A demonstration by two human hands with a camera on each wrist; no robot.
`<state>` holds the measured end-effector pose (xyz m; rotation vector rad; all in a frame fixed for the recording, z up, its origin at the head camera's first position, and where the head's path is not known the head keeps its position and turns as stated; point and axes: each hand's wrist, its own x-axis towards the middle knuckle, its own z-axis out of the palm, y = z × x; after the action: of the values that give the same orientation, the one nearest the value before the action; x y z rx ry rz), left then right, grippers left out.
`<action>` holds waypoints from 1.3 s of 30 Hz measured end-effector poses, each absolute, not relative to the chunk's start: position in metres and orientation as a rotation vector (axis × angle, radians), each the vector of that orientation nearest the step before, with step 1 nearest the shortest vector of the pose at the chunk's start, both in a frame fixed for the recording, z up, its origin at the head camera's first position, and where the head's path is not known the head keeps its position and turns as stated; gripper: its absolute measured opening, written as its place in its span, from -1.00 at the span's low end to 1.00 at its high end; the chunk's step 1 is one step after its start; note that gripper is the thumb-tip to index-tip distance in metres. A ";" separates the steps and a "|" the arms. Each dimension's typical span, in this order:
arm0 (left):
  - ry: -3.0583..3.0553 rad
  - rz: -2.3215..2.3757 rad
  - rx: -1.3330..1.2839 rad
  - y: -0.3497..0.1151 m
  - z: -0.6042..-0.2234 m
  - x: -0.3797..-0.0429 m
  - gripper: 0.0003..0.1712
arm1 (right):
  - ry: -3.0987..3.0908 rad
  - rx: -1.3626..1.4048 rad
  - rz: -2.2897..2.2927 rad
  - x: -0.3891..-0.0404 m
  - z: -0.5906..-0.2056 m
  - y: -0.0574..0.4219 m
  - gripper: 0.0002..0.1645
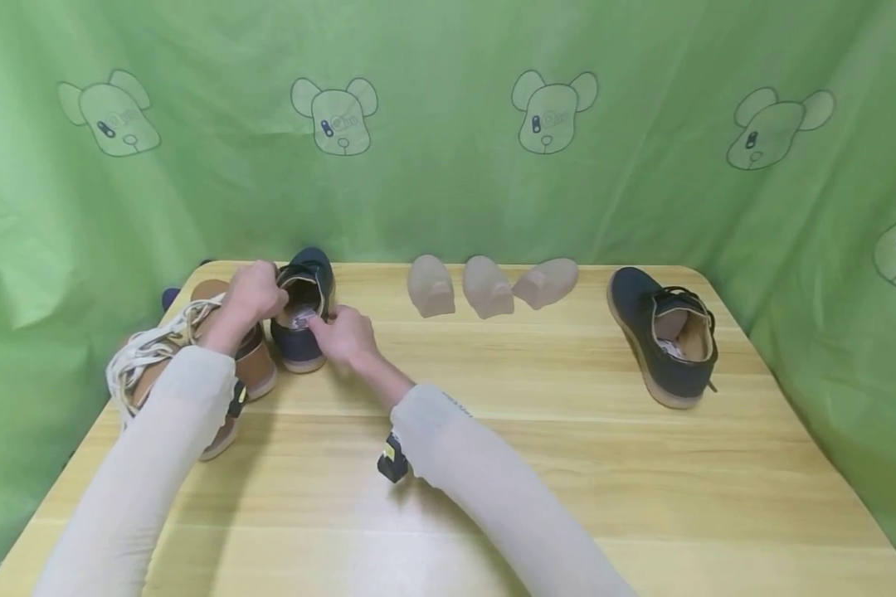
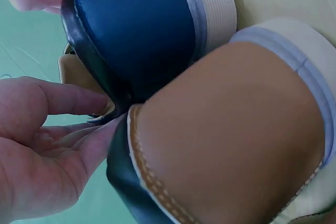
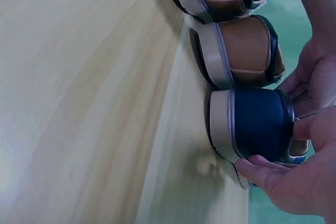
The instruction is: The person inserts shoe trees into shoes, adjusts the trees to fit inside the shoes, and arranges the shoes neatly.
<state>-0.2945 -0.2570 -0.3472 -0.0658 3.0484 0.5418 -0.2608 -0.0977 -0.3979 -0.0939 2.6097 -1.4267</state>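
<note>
A navy shoe (image 1: pixel 299 342) with a tan lining stands upright at the table's far left, toe toward the back. My left hand (image 1: pixel 252 294) pinches the left edge of its collar, thumb and fingers on either side of the edge in the left wrist view. From the right, my right hand (image 1: pixel 347 336) holds the opposite edge, with the thumb over the rim and fingers along the outer side (image 3: pixel 262 121). A crumpled whitish, printed piece (image 1: pixel 302 317) shows inside the shoe. Right beside it, a brown shoe (image 2: pixel 226 129) stands close to the left hand.
Another brown shoe with white laces (image 1: pixel 145 352) is partly behind the left forearm. Three beige rounded pads (image 1: pixel 430 284) lie along the back edge. A second navy shoe (image 1: pixel 679 369) stands at the right, with a beige piece inside. Green curtain (image 1: pixel 448 166) surrounds the table (image 1: pixel 567 464).
</note>
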 end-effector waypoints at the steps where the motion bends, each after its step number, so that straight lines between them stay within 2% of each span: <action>1: 3.051 0.543 -0.061 -0.256 -0.347 -0.294 -0.72 | 2.608 -0.095 -1.420 -0.262 -0.398 -0.096 -0.53; 13: 3.052 0.600 0.021 -0.235 -0.346 -0.282 -0.83 | 2.623 -0.232 -1.232 -0.269 -0.390 -0.059 -0.60; 32: 3.030 0.706 0.235 -0.190 -0.359 -0.256 -0.81 | 2.479 -0.431 -0.971 -0.256 -0.371 0.014 -0.74; 36: 2.951 0.795 0.231 -0.184 -0.360 -0.252 -0.74 | 2.432 -0.470 -0.942 -0.255 -0.367 0.028 -0.71; 39: 2.901 0.850 0.205 -0.182 -0.361 -0.249 -0.61 | 2.407 -0.469 -0.972 -0.255 -0.366 0.033 -0.57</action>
<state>-0.2488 -0.1822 -0.3605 0.2052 2.9013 0.8502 -0.2550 0.0328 -0.3655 -0.4685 2.4066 -0.9722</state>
